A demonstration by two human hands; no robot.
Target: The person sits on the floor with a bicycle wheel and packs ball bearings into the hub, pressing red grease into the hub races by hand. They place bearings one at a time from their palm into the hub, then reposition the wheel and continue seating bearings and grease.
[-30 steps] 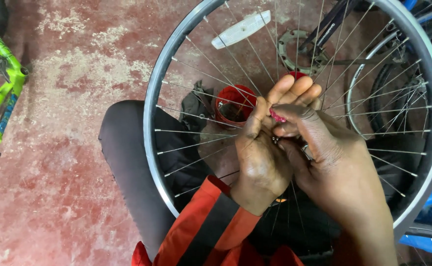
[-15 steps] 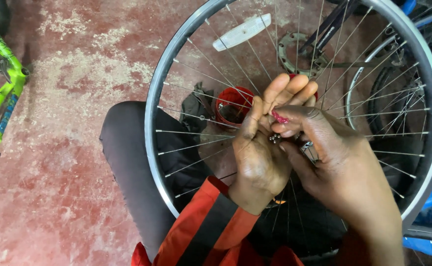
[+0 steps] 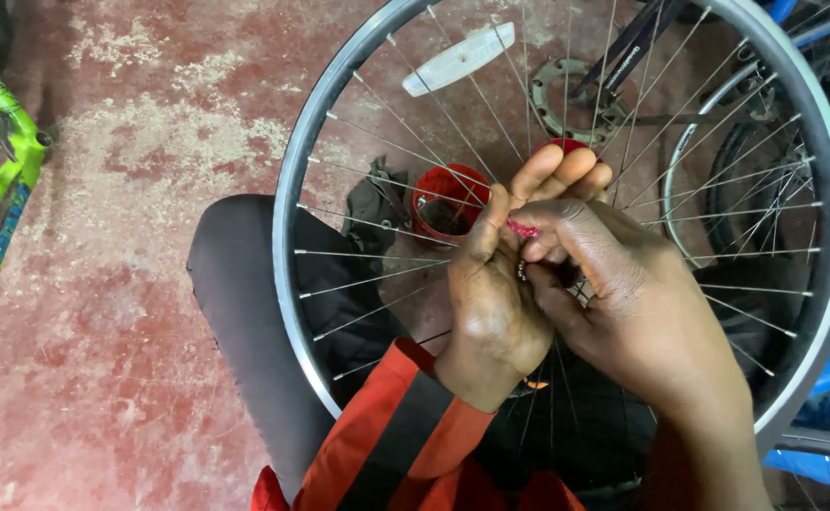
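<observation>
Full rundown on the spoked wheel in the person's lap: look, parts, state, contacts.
The bicycle wheel is a bare silver metal rim with thin steel spokes and no tyre, lying nearly flat across the person's dark-trousered lap. A white reflector is clipped among the far spokes. Both hands meet over the hidden hub: the left hand and the right hand pinch a small red part there. A red cup shows through the spokes.

The left hand [image 3: 495, 303] and the right hand [image 3: 623, 303] now sit a little lower and more to the left inside the bicycle wheel [image 3: 566, 237] than a second ago. The left hand's fingers [image 3: 566, 170] stretch out straighter and higher now. The small red piece [image 3: 523, 229] pinched between the hands shows a bit more than before.
</observation>
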